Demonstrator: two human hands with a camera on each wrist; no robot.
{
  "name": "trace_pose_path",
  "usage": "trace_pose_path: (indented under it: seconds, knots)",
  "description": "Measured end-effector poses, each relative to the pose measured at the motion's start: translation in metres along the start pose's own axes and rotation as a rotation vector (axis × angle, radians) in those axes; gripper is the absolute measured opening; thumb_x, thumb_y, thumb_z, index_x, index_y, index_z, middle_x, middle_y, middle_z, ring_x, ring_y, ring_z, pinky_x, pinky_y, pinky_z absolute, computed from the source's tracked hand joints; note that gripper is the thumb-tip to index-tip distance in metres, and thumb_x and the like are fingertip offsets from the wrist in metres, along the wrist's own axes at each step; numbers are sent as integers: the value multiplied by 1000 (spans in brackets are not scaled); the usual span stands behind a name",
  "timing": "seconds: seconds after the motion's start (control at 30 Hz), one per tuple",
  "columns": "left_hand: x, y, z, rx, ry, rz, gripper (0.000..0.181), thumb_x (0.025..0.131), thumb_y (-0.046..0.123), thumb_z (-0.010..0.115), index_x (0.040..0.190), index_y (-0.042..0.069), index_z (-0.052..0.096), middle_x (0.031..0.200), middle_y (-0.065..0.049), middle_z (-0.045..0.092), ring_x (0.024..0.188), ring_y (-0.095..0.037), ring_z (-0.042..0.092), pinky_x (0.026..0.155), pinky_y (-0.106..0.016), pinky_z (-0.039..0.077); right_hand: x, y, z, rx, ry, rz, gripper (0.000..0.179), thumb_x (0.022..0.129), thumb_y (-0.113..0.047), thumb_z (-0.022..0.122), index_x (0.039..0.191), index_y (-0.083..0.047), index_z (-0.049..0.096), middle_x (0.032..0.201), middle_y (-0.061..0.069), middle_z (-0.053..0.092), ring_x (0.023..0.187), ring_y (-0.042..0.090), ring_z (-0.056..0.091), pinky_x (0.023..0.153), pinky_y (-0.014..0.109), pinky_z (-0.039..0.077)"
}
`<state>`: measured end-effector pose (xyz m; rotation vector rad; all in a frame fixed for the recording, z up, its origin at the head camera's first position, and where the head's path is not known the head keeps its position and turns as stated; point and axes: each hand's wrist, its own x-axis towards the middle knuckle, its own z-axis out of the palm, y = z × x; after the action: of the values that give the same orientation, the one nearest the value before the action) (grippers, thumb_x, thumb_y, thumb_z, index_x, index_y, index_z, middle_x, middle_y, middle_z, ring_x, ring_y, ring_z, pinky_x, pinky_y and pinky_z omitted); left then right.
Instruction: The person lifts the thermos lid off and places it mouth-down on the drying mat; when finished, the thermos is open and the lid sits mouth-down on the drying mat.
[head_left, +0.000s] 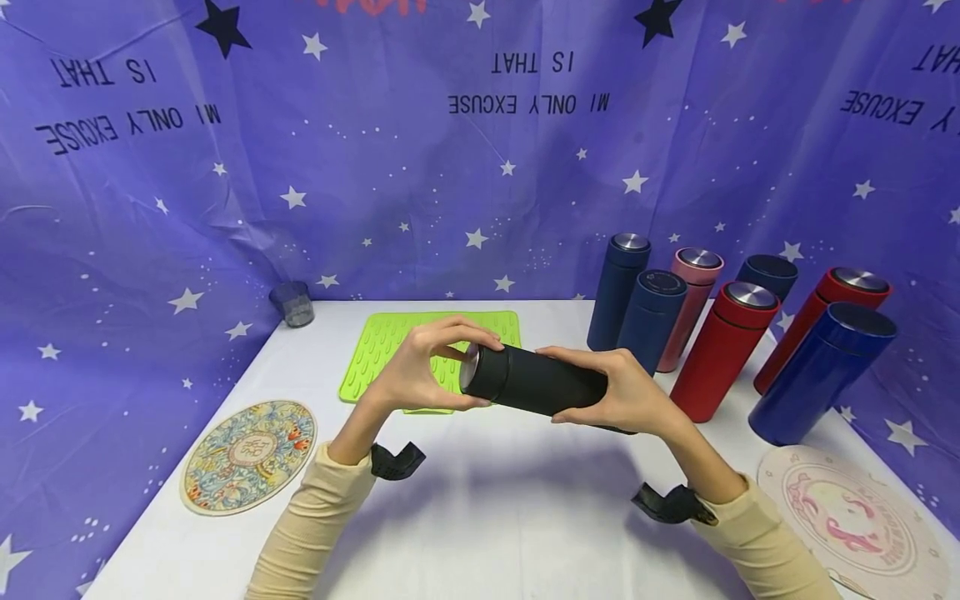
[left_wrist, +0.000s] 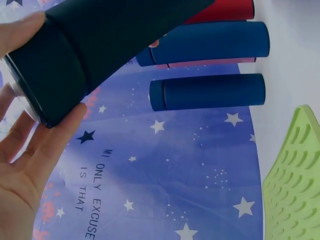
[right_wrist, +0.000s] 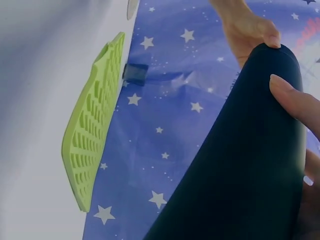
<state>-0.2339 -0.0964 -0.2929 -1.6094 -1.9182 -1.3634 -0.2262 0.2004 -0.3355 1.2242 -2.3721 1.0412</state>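
Above the table a black thermos bottle (head_left: 551,382) is held on its side, its silver-topped lid end pointing left. My left hand (head_left: 423,367) grips the lid end between thumb and fingers; in the left wrist view the thumb and fingers (left_wrist: 65,130) lie on either side of the lid. My right hand (head_left: 626,392) holds the body near the base, thumb below and fingers above in the head view. Behind and below the bottle lies a green drying mat (head_left: 390,342), partly hidden by the left hand.
Several bottles stand at the right, among them a red bottle (head_left: 723,354), a pink bottle (head_left: 693,292) and a shiny blue bottle (head_left: 821,371). A floral round mat (head_left: 251,454) lies left, a pink round mat (head_left: 855,521) right. A small dark glass (head_left: 294,304) stands back left.
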Motion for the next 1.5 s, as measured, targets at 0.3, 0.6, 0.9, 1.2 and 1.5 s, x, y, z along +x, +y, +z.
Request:
trace_pose_path:
  seconds: [0.3,0.6,0.9,1.2,1.5]
  knots:
    - [-2,-4,4,51,104,-197,53,60,-1,88,107,-5,64,99,-14,64,78,-28,60,59,-36,59,3,-1,10,-274,174,-149,75,63,-26,91,131,-16,61,122,-1,65,107,17,64,84,34,55]
    - [-1,-6,3,12,23,-298,54,69,1,85,117,-4,59,112,-14,62,100,-26,60,73,-38,59,4,1,8,-369,208,-133,78,59,-29,93,130,-18,62,121,0,66,107,20,65,80,41,56]
    - [-2,-13,2,-4,-39,-146,65,65,-8,85,123,-7,56,125,-19,57,109,-25,57,80,-40,57,2,5,4,-233,156,-62,78,61,-29,92,132,-19,61,119,-3,67,95,15,67,75,35,57]
    - [-1,-8,4,-35,48,-206,61,63,-6,87,118,-6,62,117,-16,63,98,-27,60,73,-40,59,1,2,4,-201,126,-32,79,62,-29,92,134,-19,59,119,-2,67,92,13,67,72,32,57]
    - [1,2,6,33,140,-448,53,67,6,87,116,0,66,108,-14,69,87,-29,67,67,-37,59,2,1,11,-360,213,-127,79,61,-26,91,132,-15,60,121,4,66,104,24,66,80,42,57]
